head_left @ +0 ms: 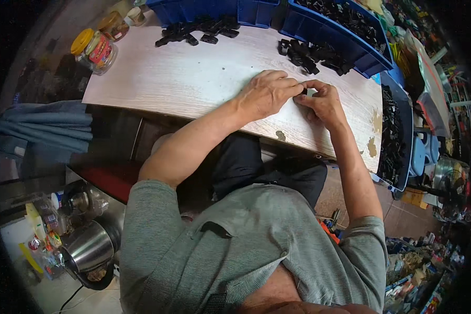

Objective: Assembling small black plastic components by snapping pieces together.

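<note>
Black piece (304, 91) is over the right half of the table (162, 76), pinched where the left hand (269, 94) and right hand (324, 104) meet. Beyond lie two piles (309, 55) of black parts, then blue bins (327, 32).

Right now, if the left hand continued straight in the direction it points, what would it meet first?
The left hand points rightward, so it would most likely meet the small black piece between both hands, then the right hand. From this one view, the exact depth is unclear.
</note>
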`<state>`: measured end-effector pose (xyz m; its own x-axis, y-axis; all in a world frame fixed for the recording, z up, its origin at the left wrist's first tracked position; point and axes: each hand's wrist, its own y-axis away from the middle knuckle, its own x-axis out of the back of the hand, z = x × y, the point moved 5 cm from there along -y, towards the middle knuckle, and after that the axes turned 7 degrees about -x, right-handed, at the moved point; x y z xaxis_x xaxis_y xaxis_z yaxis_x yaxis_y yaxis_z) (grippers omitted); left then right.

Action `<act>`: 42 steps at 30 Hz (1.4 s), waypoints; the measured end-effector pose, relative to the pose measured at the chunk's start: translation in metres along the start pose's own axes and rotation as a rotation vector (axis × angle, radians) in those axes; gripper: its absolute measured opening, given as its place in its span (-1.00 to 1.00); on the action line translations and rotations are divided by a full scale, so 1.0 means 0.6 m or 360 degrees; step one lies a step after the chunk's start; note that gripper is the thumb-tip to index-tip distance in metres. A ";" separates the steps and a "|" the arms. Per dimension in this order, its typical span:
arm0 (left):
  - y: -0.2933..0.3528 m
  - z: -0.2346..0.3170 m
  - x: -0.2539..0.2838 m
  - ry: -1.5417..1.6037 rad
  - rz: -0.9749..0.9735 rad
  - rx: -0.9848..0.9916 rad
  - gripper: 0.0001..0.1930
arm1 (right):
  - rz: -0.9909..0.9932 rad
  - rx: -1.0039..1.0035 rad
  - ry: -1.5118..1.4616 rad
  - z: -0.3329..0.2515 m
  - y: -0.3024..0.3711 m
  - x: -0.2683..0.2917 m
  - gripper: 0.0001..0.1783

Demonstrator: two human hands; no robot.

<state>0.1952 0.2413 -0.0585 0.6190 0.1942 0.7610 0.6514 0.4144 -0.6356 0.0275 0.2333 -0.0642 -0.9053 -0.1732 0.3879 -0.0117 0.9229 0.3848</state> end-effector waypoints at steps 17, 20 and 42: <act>0.057 -0.184 0.054 -0.0629 -0.0103 0.0497 -0.69 | 0.1033 -0.0067 -0.0854 0.082 0.013 0.248 -0.62; 0.059 -0.148 0.058 -0.0620 0.0130 0.0308 -0.70 | 0.0779 -0.0089 -0.0686 0.066 0.006 0.213 -0.49; 0.066 -0.121 0.033 0.0738 0.0422 0.1272 -0.65 | 0.0256 -0.0221 -0.0796 0.000 -0.011 0.033 -0.70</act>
<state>0.2652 0.1970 -0.0779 0.9267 0.0689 0.3693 0.0798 0.9245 -0.3728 0.0094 0.2240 -0.0590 -0.9830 0.1826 0.0180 0.1693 0.8644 0.4735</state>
